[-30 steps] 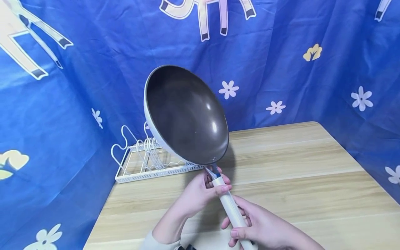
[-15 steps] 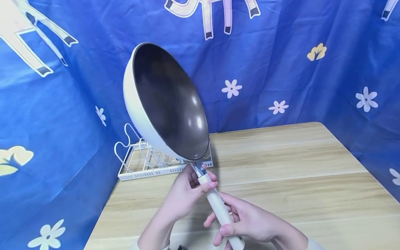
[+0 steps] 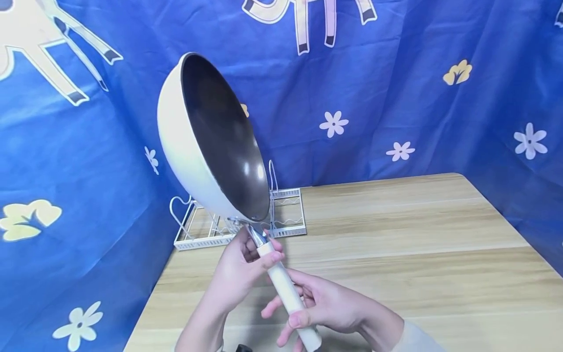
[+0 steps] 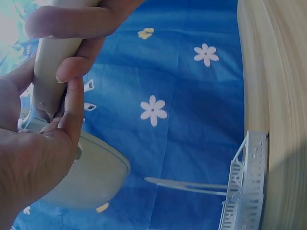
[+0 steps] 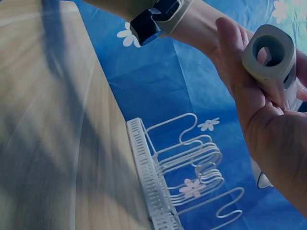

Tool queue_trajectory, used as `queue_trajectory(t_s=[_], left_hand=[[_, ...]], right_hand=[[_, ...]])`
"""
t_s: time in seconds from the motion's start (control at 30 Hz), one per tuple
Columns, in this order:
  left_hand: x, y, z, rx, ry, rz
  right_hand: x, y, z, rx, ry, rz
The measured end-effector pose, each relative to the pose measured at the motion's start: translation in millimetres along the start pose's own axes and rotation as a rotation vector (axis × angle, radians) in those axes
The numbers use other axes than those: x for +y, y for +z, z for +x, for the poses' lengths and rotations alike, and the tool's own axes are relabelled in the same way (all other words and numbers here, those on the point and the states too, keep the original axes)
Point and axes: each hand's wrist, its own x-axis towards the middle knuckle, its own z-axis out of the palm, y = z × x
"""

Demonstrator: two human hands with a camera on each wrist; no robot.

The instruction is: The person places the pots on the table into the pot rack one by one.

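A deep frying pan point(image 3: 189, 142), white outside and dark inside, is held up tilted on its side above the table, its bowl toward the upper left. My left hand point(image 3: 242, 274) grips the top of its pale handle point(image 3: 285, 288), by the metal neck. Lower down, my right hand point(image 3: 325, 303) pinches the handle near its end, thumb on top and some fingers spread beneath. In the left wrist view the white outside of the pan point(image 4: 96, 177) shows below the left hand point(image 4: 43, 153). The hollow handle end point(image 5: 268, 52) shows beside the right hand point(image 5: 268, 115).
Behind the pan, a white wire rack point(image 3: 288, 215) with upright loops stands at the back left of the wooden table point(image 3: 396, 274); the pan hides part of it. A blue patterned curtain point(image 3: 360, 88) encloses the back and sides. A dark object point(image 3: 243, 348) shows at the bottom edge.
Both hands have carried the pan to the left and up, its bowl turning so more of the white outside shows. The grip on the handle stays the same. The camera view shifts slightly left.
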Motion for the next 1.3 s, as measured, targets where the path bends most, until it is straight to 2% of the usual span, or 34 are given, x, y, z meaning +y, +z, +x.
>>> queue_trajectory(t_s=[0.27, 0.67, 0.83, 1.1, 1.3], left_hand=[[-7.4, -11.6, 3.5, 0.025, -0.038, -0.044], [-41.2, -22.9, 17.7, -0.066, 0.001, -0.108], [-48.2, -22.5, 22.4, -0.089, -0.027, -0.13], [-53.0, -14.8, 28.8, -0.065, -0.091, -0.154], [-59.8, -10.0, 32.9, -0.045, -0.131, -0.122]], right_hand=[[6, -3, 17.2, -0.036, 0.025, 0.066], [21, -10, 28.8, 0.012, 0.087, 0.142], [27, -13, 29.3, 0.016, 0.069, 0.178], [34, -18, 28.0, -0.02, 0.039, 0.275], [41, -24, 28.6, -0.034, 0.033, 0.32]])
